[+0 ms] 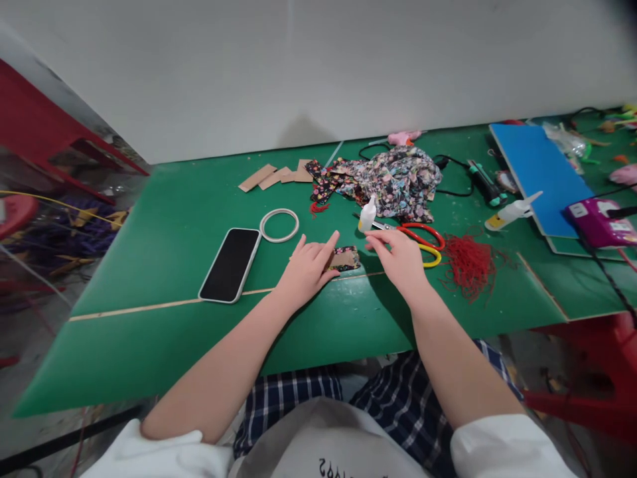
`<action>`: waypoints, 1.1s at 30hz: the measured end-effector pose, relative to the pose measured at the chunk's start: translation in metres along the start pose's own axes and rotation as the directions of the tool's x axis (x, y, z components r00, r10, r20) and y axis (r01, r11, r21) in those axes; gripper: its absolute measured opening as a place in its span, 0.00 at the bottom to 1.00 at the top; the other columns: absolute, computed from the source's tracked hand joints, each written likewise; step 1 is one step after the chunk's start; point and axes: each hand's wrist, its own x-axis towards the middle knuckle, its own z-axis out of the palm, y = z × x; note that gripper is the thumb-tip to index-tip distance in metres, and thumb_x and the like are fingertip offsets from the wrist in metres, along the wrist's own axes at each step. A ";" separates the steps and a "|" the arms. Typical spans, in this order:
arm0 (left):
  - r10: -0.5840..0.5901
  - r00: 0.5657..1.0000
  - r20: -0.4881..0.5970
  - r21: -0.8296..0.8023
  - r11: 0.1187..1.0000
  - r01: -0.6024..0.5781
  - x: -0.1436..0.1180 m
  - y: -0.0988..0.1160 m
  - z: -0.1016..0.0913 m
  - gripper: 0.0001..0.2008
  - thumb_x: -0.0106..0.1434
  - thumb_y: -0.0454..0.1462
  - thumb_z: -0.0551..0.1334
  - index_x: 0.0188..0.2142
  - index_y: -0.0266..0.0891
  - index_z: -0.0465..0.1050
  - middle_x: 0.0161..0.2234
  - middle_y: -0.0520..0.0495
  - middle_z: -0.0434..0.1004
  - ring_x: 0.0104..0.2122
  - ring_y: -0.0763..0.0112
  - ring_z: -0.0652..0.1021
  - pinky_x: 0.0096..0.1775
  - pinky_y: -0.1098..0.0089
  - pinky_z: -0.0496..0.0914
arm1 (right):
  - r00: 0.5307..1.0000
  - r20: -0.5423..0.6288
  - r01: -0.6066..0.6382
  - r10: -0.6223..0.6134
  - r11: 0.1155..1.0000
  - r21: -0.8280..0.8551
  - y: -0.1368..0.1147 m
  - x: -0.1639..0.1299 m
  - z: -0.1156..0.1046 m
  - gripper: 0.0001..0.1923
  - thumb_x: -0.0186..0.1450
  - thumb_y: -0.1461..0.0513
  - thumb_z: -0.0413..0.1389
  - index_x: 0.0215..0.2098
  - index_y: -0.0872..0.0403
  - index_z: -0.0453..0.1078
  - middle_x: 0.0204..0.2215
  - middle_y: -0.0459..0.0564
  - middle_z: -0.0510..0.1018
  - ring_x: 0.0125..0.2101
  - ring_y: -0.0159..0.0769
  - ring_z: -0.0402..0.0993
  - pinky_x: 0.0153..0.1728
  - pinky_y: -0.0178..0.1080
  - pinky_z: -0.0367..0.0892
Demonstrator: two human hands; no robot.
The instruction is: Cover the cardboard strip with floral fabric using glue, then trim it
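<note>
My left hand (308,269) lies flat on the green table (164,219), its fingers pressing the left side of a small floral-cloth-covered card piece (347,258). My right hand (398,259) hovers just right of that piece with fingers spread and nothing in it. A small white glue bottle (367,215) stands upright behind the piece. Red-and-yellow-handled scissors (423,239) lie right behind my right hand.
A black phone (230,263) and a white ring (279,225) lie left of my hands. Floral fabric (393,180), cardboard strips (276,176), red thread (468,262), a blue board (540,176), a glue gun (512,211) and a purple device (600,222) lie behind and to the right.
</note>
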 end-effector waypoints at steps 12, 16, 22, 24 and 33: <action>0.154 0.894 -0.421 0.074 0.988 -0.135 -0.006 0.014 -0.019 0.31 0.59 0.42 0.63 0.60 0.43 0.56 0.58 0.36 0.63 0.60 0.49 0.60 0.60 0.43 0.45 | 0.931 0.316 -0.327 0.182 0.801 0.502 -0.018 -0.001 0.000 0.08 0.54 0.57 0.60 0.28 0.53 0.77 0.25 0.45 0.79 0.27 0.32 0.71 0.31 0.35 0.64; -0.477 0.690 -0.544 -0.559 0.819 0.126 -0.006 0.022 -0.027 0.28 0.57 0.43 0.64 0.55 0.39 0.62 0.50 0.38 0.72 0.51 0.59 0.72 0.53 0.56 0.65 | 0.919 0.225 -0.388 0.324 0.636 0.667 -0.019 0.001 -0.003 0.10 0.49 0.55 0.63 0.25 0.53 0.76 0.23 0.45 0.78 0.26 0.31 0.71 0.32 0.37 0.65; -0.620 0.757 0.206 -0.917 0.148 0.370 0.017 0.035 -0.031 0.19 0.51 0.48 0.67 0.34 0.34 0.76 0.31 0.46 0.80 0.32 0.67 0.78 0.40 0.65 0.72 | 0.904 0.264 -0.416 0.336 0.553 0.722 -0.027 -0.003 0.002 0.12 0.49 0.54 0.63 0.26 0.54 0.76 0.23 0.45 0.78 0.25 0.30 0.70 0.31 0.36 0.66; -0.626 0.752 0.206 -0.923 0.131 0.362 0.023 0.035 -0.032 0.18 0.50 0.47 0.68 0.34 0.35 0.77 0.31 0.47 0.80 0.30 0.69 0.77 0.38 0.67 0.73 | 0.897 0.309 -0.438 0.316 0.553 0.709 -0.029 -0.004 0.002 0.12 0.49 0.54 0.63 0.26 0.54 0.76 0.24 0.46 0.79 0.25 0.30 0.71 0.31 0.36 0.66; -0.558 0.793 0.246 -0.921 0.121 0.371 0.016 0.027 -0.026 0.19 0.52 0.50 0.65 0.32 0.36 0.76 0.28 0.49 0.79 0.26 0.72 0.76 0.29 0.73 0.71 | 0.856 0.449 -0.506 0.258 0.600 0.619 -0.029 -0.007 0.004 0.12 0.49 0.55 0.63 0.24 0.56 0.74 0.21 0.45 0.76 0.22 0.28 0.67 0.26 0.34 0.62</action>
